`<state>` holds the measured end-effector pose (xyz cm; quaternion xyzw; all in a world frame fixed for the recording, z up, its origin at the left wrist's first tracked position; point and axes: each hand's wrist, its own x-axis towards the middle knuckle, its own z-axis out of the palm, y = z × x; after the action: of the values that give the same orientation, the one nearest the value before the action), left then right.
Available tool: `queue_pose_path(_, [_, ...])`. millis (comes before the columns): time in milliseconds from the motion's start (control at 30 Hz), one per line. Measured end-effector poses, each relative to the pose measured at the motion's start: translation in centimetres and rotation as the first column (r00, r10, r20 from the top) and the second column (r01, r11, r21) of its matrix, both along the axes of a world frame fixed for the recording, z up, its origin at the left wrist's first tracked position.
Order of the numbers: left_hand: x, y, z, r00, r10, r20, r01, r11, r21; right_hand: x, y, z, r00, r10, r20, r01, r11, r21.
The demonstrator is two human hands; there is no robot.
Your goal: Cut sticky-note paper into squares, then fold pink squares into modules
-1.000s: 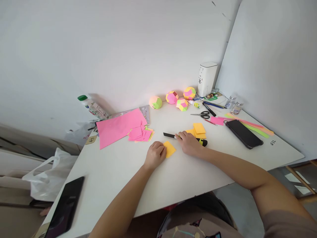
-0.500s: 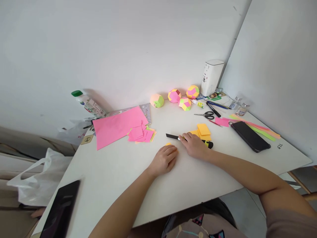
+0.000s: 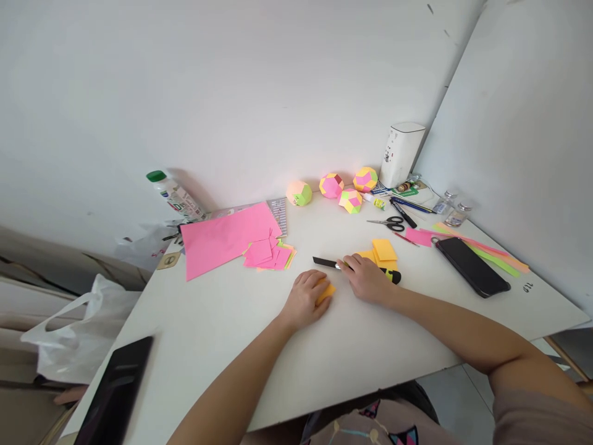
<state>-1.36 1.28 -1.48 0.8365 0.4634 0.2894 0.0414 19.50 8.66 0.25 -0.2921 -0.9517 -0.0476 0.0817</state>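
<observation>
My left hand (image 3: 306,298) lies on the white table (image 3: 222,334) and presses on a small orange paper square (image 3: 327,290), which peeks out under the fingers. My right hand (image 3: 368,279) rests just to its right on a utility knife (image 3: 324,262) with a black blade end and a yellow-black handle. A small stack of orange paper squares (image 3: 384,250) lies right behind the right hand.
A big pink sheet (image 3: 222,238) and loose pink squares (image 3: 266,254) lie at the left. Three paper balls (image 3: 332,185), scissors (image 3: 388,222), pens, a white box (image 3: 401,154), small jars and a phone (image 3: 471,266) fill the back right. A bottle (image 3: 173,194) leans at the wall; a dark tablet (image 3: 113,395) sits front left.
My left hand slid over the orange square and covered most of it; the square now shows a little at the fingertips. The right hand stayed on the knife. The view shifted slightly.
</observation>
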Motion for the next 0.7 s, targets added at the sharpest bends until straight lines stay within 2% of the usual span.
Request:
queue_pose_path(233, [0.2,-0.1,0.1,0.995,0.098,0.004,-0.098,0.995,0.021,0.0,-0.1,-0.1,1.000,0.012,-0.024,-0.012,1.000,-0.003])
queue_pose_path(367, [0.2,-0.2,0.1,0.985,0.154,0.074,-0.158,0.987,0.039,0.6,0.5,0.0,0.996,0.051,-0.078,-0.055,0.997,-0.050])
queue_pose_path(433, [0.1,-0.2,0.0,0.980,0.165,0.110,-0.174,0.982,0.069,1.7,0.9,0.7,0.988,0.101,-0.119,-0.115,0.987,-0.115])
queue_pose_path(500, [0.1,-0.2,0.0,0.975,0.182,0.123,-0.193,0.978,0.082,3.2,1.1,2.0,0.975,0.175,-0.139,-0.204,0.951,-0.234])
queue_pose_path(600, [0.1,-0.2,0.0,0.974,0.200,0.108,-0.206,0.977,0.055,5.4,0.9,4.0,0.980,0.125,-0.158,-0.176,0.912,-0.370])
queue_pose_path(700, [0.1,-0.1,0.2,0.982,0.160,0.096,-0.162,0.987,0.015,6.6,0.4,4.9,0.983,0.110,-0.149,-0.165,0.890,-0.426])
